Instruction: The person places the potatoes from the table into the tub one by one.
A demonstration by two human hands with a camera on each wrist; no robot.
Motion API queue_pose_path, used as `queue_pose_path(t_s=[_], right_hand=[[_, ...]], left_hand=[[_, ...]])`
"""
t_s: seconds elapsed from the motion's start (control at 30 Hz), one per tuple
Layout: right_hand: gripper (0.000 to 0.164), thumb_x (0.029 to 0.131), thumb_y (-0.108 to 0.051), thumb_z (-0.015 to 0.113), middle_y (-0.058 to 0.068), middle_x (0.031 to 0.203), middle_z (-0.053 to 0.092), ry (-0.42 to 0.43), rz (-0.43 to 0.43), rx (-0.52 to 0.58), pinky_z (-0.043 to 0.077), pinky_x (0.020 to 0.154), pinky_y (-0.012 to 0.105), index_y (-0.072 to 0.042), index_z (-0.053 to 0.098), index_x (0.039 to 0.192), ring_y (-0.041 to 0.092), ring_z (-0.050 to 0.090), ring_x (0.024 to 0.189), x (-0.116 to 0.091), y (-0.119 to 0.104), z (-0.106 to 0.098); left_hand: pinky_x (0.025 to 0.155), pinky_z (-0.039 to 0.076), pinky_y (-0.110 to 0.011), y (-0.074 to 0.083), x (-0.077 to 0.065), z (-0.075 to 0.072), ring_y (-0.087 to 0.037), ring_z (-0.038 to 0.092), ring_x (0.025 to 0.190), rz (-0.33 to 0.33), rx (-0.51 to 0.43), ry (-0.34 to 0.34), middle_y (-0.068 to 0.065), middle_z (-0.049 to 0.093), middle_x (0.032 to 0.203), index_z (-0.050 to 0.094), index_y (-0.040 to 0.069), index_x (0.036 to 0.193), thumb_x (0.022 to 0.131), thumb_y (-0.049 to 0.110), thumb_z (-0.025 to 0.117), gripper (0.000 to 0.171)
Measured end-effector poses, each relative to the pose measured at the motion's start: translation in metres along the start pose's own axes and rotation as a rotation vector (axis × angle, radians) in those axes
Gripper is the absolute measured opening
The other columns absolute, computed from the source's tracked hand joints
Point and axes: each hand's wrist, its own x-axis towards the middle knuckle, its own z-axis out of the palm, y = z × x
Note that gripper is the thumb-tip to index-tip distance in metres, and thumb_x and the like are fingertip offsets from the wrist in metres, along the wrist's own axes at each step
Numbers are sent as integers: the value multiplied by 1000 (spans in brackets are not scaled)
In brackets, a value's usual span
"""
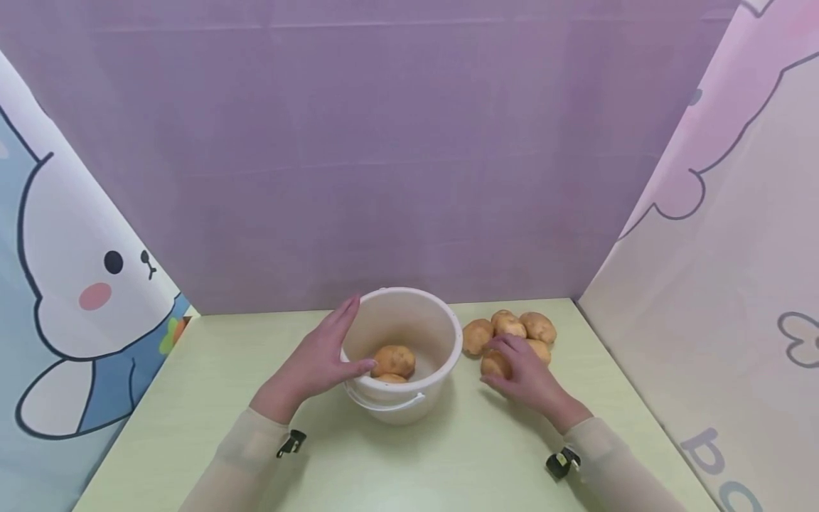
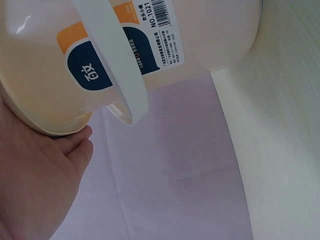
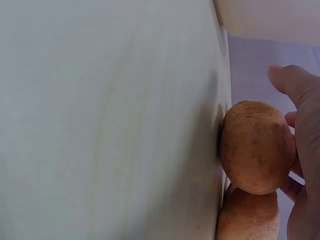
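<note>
A pale plastic bucket (image 1: pixel 441 380) stands upright on the table, its white handle (image 1: pixel 390 407) hanging at the front. Inside it lie a potato (image 1: pixel 394 361) and part of another (image 1: pixel 390 378). My left hand (image 1: pixel 313 366) holds the bucket at its left rim, thumb over the edge and fingers along the outside. To the bucket's right, my right hand (image 1: pixel 527 373) is around the nearest potato (image 3: pixel 257 147) of a small pile. Its fingers reach behind that potato, while the thumb stands apart from it in the right wrist view.
Other potatoes lie close by: one at the left of the pile (image 1: pixel 476 337), one at the back (image 1: pixel 508 324) and one at the right (image 1: pixel 538 327). A purple cloth wall (image 1: pixel 409 156) rises behind the table (image 1: pixel 397 473), with printed panels on both sides.
</note>
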Motion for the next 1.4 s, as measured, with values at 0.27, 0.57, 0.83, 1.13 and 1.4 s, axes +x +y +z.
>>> queue_pose_path(t_s=[0.27, 0.57, 0.83, 1.13, 1.4], right_hand=[[60, 87, -29, 98, 8, 143, 63, -35, 30, -11, 52, 112, 59, -11, 73, 138, 32, 59, 133, -3, 2, 4], [56, 85, -22, 99, 9, 144, 60, -81, 44, 1, 53, 111, 58, -10, 73, 134, 30, 57, 133, -3, 0, 6], [53, 83, -13, 99, 12, 142, 60, -88, 23, 1, 53, 109, 57, -7, 74, 130, 31, 57, 132, -3, -3, 6], [53, 84, -12, 99, 11, 141, 60, -107, 39, -12, 54, 110, 55, -8, 73, 130, 30, 57, 131, 0, -4, 6], [49, 87, -11, 95, 12, 141, 61, -97, 37, 41, 53, 111, 57, -7, 73, 132, 31, 56, 132, 1, -5, 6]], left_hand=[[124, 34, -71, -1, 0, -1, -43, 28, 165, 10, 7, 0, -17, 24, 182, 18, 8, 178, 91, 61, 82, 120], [126, 33, -69, 0, -1, -2, -42, 26, 166, 0, 0, -15, -13, 20, 184, 14, 11, 179, 91, 66, 81, 123], [126, 34, -70, 0, -1, -2, -42, 26, 166, 6, 1, -10, -15, 20, 183, 15, 10, 178, 91, 71, 78, 124], [126, 33, -69, 1, -1, -4, -43, 26, 166, -5, 8, -11, -15, 20, 183, 16, 8, 178, 92, 70, 78, 123], [127, 32, -69, 3, -1, -4, -43, 26, 166, -10, 6, -13, -16, 21, 183, 16, 8, 178, 92, 70, 78, 123]])
